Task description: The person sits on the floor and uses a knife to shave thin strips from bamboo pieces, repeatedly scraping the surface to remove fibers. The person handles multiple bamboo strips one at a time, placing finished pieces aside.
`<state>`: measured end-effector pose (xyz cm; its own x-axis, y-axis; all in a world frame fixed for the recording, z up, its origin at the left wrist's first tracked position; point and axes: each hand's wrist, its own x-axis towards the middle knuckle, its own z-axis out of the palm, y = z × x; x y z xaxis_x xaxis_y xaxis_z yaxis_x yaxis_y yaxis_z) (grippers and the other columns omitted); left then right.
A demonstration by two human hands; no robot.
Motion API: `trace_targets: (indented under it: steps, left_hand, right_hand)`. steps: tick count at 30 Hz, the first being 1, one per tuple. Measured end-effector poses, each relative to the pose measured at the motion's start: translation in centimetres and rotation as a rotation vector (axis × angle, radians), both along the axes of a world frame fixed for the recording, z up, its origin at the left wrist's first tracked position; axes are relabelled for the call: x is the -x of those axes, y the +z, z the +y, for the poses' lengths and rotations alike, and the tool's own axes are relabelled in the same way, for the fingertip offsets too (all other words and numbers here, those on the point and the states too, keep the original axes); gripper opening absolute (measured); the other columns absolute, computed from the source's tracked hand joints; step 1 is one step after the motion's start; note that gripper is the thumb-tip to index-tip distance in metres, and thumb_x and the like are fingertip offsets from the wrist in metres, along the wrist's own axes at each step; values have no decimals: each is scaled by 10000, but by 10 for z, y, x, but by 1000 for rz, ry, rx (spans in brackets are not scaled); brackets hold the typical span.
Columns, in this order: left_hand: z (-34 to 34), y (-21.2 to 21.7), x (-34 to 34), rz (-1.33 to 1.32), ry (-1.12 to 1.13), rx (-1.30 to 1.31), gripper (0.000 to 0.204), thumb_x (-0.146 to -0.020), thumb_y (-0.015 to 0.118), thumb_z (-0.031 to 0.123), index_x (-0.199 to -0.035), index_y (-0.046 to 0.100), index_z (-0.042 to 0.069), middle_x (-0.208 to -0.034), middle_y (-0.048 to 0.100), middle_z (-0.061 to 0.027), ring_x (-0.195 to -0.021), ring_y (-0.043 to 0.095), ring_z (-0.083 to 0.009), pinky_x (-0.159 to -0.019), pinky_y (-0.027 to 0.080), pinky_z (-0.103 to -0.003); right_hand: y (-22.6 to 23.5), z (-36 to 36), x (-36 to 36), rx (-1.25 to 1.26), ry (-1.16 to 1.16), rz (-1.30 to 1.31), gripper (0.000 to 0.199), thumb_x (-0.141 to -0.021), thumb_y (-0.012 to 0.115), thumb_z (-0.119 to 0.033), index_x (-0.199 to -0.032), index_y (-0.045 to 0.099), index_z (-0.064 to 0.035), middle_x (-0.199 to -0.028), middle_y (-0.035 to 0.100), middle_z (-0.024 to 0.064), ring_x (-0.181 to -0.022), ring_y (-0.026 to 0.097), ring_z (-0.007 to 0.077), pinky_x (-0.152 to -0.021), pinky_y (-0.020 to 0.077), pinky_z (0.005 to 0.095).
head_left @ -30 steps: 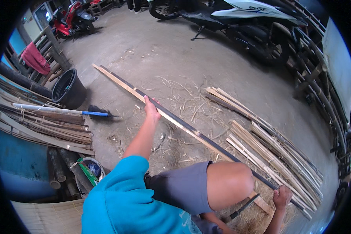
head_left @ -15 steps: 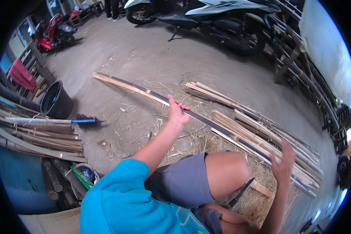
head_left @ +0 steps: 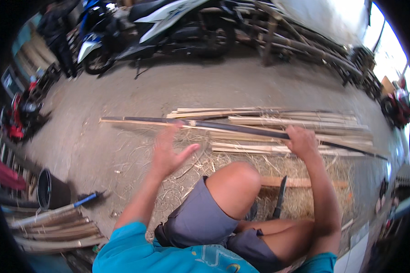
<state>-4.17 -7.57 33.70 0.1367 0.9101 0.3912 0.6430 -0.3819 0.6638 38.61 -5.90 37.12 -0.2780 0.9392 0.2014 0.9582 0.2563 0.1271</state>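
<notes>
We see the long dark strip (head_left: pixel 241 128), pale along one edge, extending from left of centre to the far right, held above the floor (head_left: pixel 75 150) and passing in front of the bundles of pale strips (head_left: pixel 300 122). We note the right hand (head_left: pixel 303 142) with its fingers closed around the strip, right of its middle. The left hand (head_left: pixel 167 152) is open, thumb spread from the fingers; its blurred fingertips overlap the strip in this view, and we cannot tell whether they touch it. Below the strip we find the bent knee (head_left: pixel 242 177) and, beside it, a flat wooden piece (head_left: pixel 305 183) among fine shavings (head_left: pixel 314 202). A dark-bladed knife (head_left: pixel 281 195) crosses our view of this piece, tip upward. To the lower left we observe a black bucket (head_left: pixel 53 189), a blue-and-pale pole (head_left: pixel 82 200) and a stack of strips (head_left: pixel 59 234). Beyond, we see a white-and-dark scooter (head_left: pixel 173 22) on its stand; a person in dark clothing (head_left: pixel 59 41) stands farther left.
</notes>
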Motion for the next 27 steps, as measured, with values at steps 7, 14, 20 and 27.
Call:
trace_targets:
  steps: [7,14,20,27]
  left_hand:
    - [94,-34,81,520,-48,72,565,-733,864,388,-1110,638,32,-1088,620,-193,-1035,591,-395,-886,493,-445]
    - [61,-28,53,470,7,-47,467,-767,842,340,-935,541,26,-827,595,-172,-752,591,-382,-684,470,-454]
    - [72,-27,44,625,-195,-193,424,-771,833,346,-904,580,34,-813,603,-161,-718,581,-379,-671,472,-461]
    - [73,-56,42,599,-75,-120,431,-847,754,416,-775,568,33,-674,608,-203,-657,592,-439,-604,458,-499]
  right_hand:
    - [1,-30,-90,-165,-84,73,241,-761,741,-275,-937,630,-154,-890,680,71,-851,677,322,-722,514,481]
    - [6,-34,-123,-225,-177,70,195,-764,735,-166,-956,712,-142,-910,692,41,-948,670,254,-902,478,451]
    - [10,-71,-165,-381,-208,176,163,-749,741,-62,-891,735,-140,-901,683,27,-981,645,224,-966,420,405]
    - [-9,-91,-208,-589,-474,58,71,-925,667,-201,-917,694,-136,-927,681,39,-1004,632,226,-925,385,426]
